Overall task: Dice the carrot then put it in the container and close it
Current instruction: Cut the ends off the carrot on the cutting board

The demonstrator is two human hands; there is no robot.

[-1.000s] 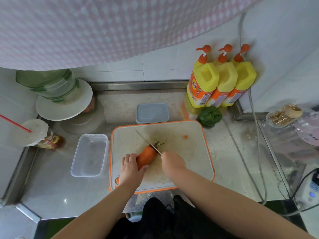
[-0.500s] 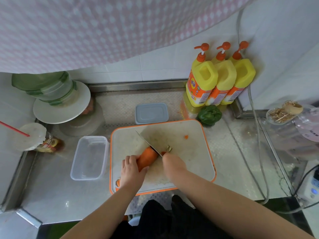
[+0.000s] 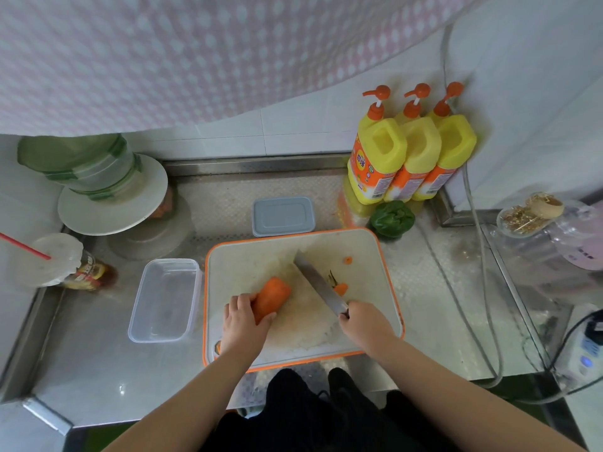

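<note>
Left hand [image 3: 243, 321] holds 1 carrot [image 3: 272, 298]; right hand [image 3: 365, 324] grips 1 knife [image 3: 318, 285]; 2 offcuts [image 3: 341, 288].

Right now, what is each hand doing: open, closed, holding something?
Left hand: grips the carrot on the cutting board.
Right hand: grips the knife by its handle.

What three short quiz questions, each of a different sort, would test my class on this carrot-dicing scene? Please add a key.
1. True or false: the lid sits on the container.
2. Which hand grips the knife? A left hand B right hand
3. Fill in: the left hand holds the ____ on the cutting board.

Key:
1. False; the lid lies apart, behind the board, and the container stands open.
2. B
3. carrot
</note>
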